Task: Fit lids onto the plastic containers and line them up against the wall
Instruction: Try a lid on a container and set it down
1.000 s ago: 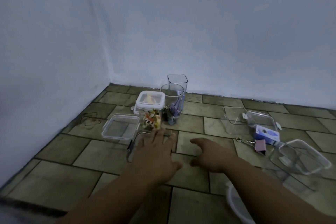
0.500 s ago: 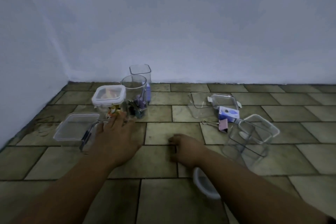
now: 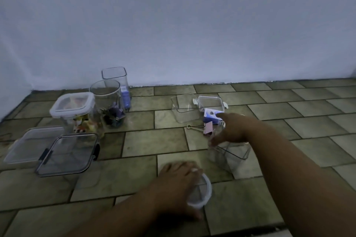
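a: what is found nearest?
b: the left hand (image 3: 179, 184) is laid over a round lid (image 3: 202, 193) on the floor (image 3: 134, 179). fingers are spread across its top and the thumb is curved at its near edge, so a grasp is judged, though the view is blurred.
a: and a little further out?
b: the right hand (image 3: 229, 131) is closed on the rim of a clear square container (image 3: 233, 155), which is seen tipped rather than upright. just beyond, a pink binder clip (image 3: 208, 128) and a small blue box (image 3: 212, 117) are lying. past these are an open clear tub (image 3: 183, 110) and a clear clip-lock lid (image 3: 210, 101).
a: where is the rest placed?
b: to the left, a dark-framed lid (image 3: 67, 154) is seen overlapping a shallow container (image 3: 28, 144). behind them a lidded square container (image 3: 74, 107) is set, then a round jar (image 3: 107, 98) with no lid, then a tall square container (image 3: 114, 77) close to the wall (image 3: 173, 25).
a: on which relation is the coming move turned?
b: the round lid is judged to belong to the round jar. the jar is placed further out and to the left of the lid, well apart, upright with its mouth upward. it is more readily reached by the left hand, which is nearer and on that side. the lid would need to be kept flat and lowered from above.
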